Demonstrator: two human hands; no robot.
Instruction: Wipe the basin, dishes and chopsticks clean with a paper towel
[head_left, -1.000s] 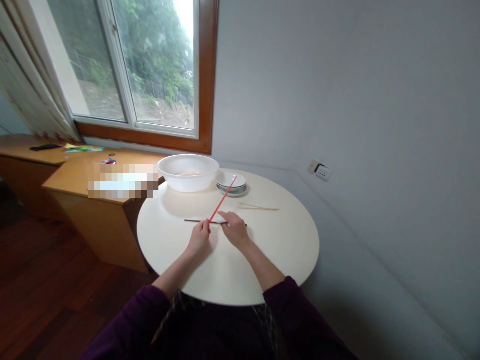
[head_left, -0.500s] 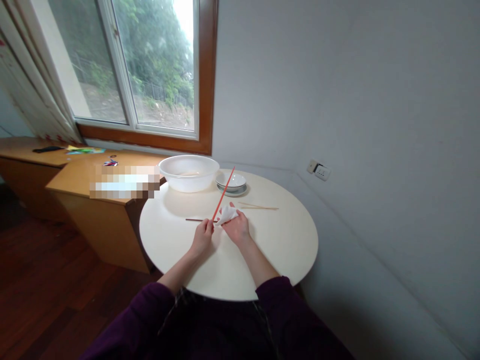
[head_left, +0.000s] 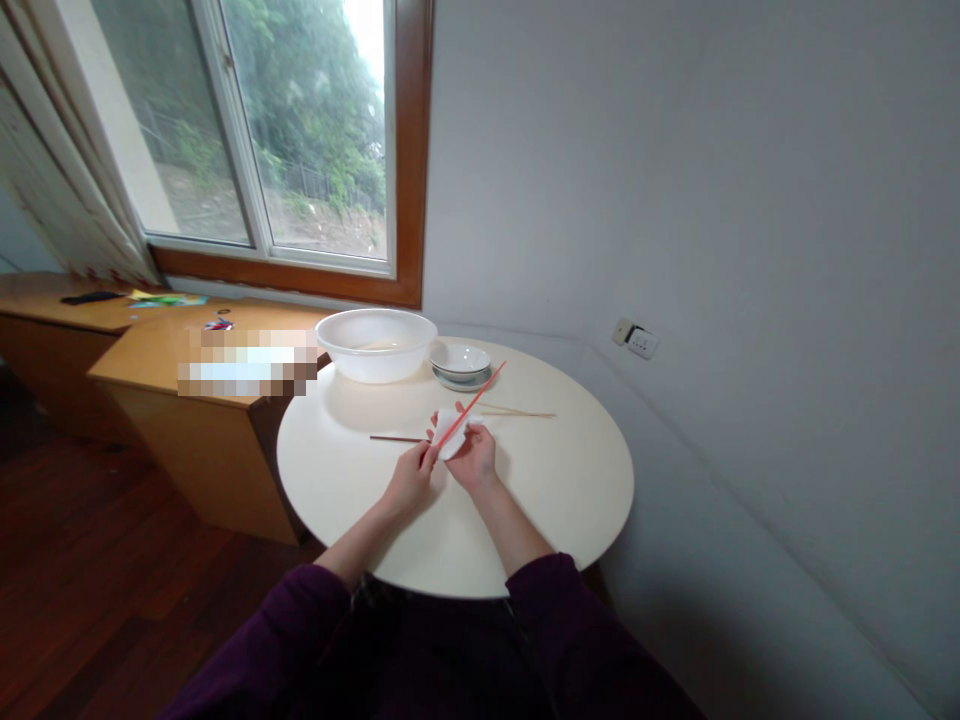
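My left hand [head_left: 412, 474] is closed around the lower end of a red chopstick [head_left: 484, 388], which slants up and to the right. A folded white cloth [head_left: 449, 448] rests in my right hand [head_left: 477, 456], palm up, with the thumb bent over its edge. The chopstick lies across the cloth. Beyond my left hand a dark brown chopstick [head_left: 394, 438] is on the table, its right end hidden behind the hands. Two pale wooden chopsticks [head_left: 525, 413] lie to the right, their left ends close together.
The round white table [head_left: 577, 480] bears a white plastic basin [head_left: 360, 365] at the back left. Beside it stand stacked white bowls [head_left: 459, 362] on a plate. A wooden desk [head_left: 142, 350] is at the left, and a wall socket [head_left: 642, 343] at the right.
The red chopstick has tipped down to the right and now lies across the cloth. My left hand has moved slightly right, and the cloth is spread under the stick.
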